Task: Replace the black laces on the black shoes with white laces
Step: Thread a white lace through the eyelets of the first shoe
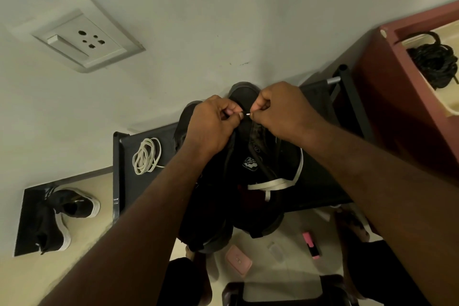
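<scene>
A: Hands, quick?

B: Both up over the toe end of the shoes. The left hand [211, 126] has its fingers curled and pinches the stiff tip of the white lace [273, 185]. The right hand [280, 114] pinches the same tip from the other side, so the fingertips nearly meet.

A: Rest of that lace?

B: It trails down the right side of the black shoes [250, 156] and lies flat across the heel opening. The shoes sit side by side on a dark rack [126, 181], toes twd the wall.

A: Anything else on the rack?

B: A coiled lace [146, 155], also white, on the left, apart from the shoes.

A: Further out?

B: On the floor there's a pink highlighter [312, 247] and a pink case [238, 262]. Lower left is a pair of sneakers [74, 206], black w/ white soles. On the right, a maroon cabinet [387, 97] holds a bundle of black cord [434, 62]. There's a wall socket [84, 40] top left.
</scene>
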The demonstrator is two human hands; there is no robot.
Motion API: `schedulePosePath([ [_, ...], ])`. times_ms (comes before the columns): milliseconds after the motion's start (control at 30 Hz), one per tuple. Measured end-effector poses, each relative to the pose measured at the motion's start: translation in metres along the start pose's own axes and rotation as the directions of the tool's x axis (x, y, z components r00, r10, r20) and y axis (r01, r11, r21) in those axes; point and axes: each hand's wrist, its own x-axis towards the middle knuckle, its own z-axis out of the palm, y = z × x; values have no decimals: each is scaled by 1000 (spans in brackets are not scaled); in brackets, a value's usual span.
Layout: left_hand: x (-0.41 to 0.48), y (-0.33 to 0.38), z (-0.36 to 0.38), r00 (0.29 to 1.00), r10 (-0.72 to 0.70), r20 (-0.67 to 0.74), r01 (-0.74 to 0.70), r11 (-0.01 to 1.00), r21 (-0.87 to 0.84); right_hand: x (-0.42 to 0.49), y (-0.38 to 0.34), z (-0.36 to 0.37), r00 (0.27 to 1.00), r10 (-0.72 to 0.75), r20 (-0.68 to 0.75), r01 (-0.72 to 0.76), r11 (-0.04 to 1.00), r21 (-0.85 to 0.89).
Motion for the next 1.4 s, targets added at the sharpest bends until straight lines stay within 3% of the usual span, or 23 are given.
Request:
schedulePosePath([
  [367, -3, 2, -1, 998, -59, -25, 59, 998, 3, -3, -3, 7, 999, 3, -43, -5, 999, -53],
  [600, -6, 12, 2, 996, -64, -62, 71, 990, 119, -2, -3, 8, 999, 21, -31, -22, 999, -45],
  [900, -5, 13, 11, 976, -200, -91, 203, 979, 26, 3, 3, 7, 997, 74, -22, -75, 997, -13],
  [1400, -7, 15, 9, 978, -192, -80, 193, 981, 9, -2, 1, 14, 1000, -10, -15, 10, 1000, -26],
])
